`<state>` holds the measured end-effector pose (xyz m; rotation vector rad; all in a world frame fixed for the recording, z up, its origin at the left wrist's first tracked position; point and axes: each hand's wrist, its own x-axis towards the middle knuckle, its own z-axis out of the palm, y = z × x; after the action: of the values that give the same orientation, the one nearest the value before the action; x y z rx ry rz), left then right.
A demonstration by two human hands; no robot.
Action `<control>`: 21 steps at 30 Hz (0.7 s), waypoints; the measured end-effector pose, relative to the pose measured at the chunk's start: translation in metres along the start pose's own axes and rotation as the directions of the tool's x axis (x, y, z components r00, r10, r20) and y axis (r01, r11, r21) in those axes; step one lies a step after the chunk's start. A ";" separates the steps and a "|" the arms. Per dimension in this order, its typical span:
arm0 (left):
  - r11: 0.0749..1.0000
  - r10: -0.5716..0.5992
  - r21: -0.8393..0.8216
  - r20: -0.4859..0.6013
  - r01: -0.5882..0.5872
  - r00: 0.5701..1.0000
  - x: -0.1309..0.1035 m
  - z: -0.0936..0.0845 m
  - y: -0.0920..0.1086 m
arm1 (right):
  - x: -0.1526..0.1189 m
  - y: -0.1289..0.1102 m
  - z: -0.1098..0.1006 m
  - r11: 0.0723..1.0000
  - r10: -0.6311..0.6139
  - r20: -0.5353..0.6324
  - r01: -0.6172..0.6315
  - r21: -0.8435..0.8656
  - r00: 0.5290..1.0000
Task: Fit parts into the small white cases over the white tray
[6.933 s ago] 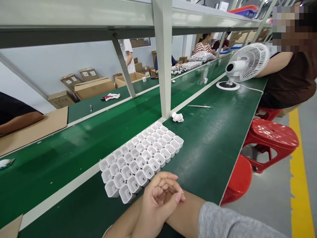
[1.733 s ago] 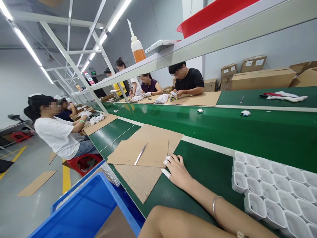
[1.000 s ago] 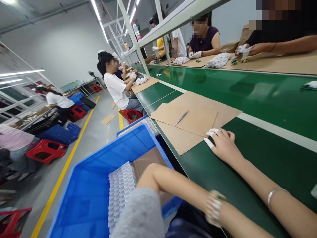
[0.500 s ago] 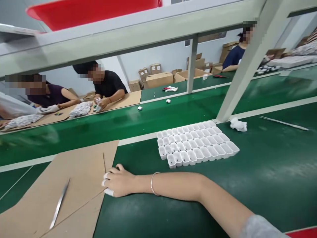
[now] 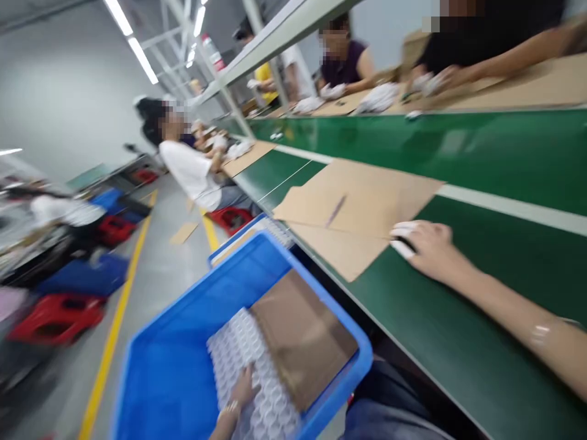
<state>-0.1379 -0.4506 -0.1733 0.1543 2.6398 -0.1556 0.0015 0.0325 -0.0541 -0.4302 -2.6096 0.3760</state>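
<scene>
My left hand (image 5: 243, 388) reaches down into a blue plastic bin (image 5: 160, 324). Its partly spread fingers lie on a clear plastic tray with rows of round cups (image 5: 263, 373); motion blurs them. My right hand (image 5: 426, 247) is on the green table, at the edge of a brown cardboard sheet (image 5: 367, 208). White covers sit on its fingertips, and a dark gap shows between thumb and fingers. Tweezers (image 5: 337, 211) lie on the cardboard, left of that hand. A brown cardboard piece (image 5: 302, 336) lies in the bin beside the cup tray.
Beyond the green table (image 5: 458, 342) runs a glossy green belt (image 5: 495, 153), with co-workers along its far side. A co-worker in a white top (image 5: 188, 171) sits further left at the same table. Red stools (image 5: 59, 318) and yellow floor lines (image 5: 114, 330) are at left.
The view has swung left and down, bringing the blue bin and my left hand into sight. My right hand stays by the cardboard edge. The white cups on the table have left view.
</scene>
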 end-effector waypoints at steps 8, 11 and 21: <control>0.988 0.000 0.157 0.068 -0.010 0.998 0.069 0.043 -0.080 | -0.008 0.021 0.016 0.963 -0.163 -0.088 0.139 -0.231 0.983; 0.980 0.052 0.187 0.043 -0.060 0.998 0.094 0.038 -0.081 | -0.007 0.020 0.016 0.953 -0.181 -0.097 0.150 -0.264 0.979; 0.956 0.115 0.260 0.101 -0.137 0.988 0.171 0.014 -0.074 | -0.005 0.017 0.017 0.959 -0.124 -0.072 0.101 -0.265 0.990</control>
<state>-0.2914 -0.5119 -0.2611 0.3967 2.5048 -0.4640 0.0017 0.0432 -0.0768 -0.3722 -2.5903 -0.0258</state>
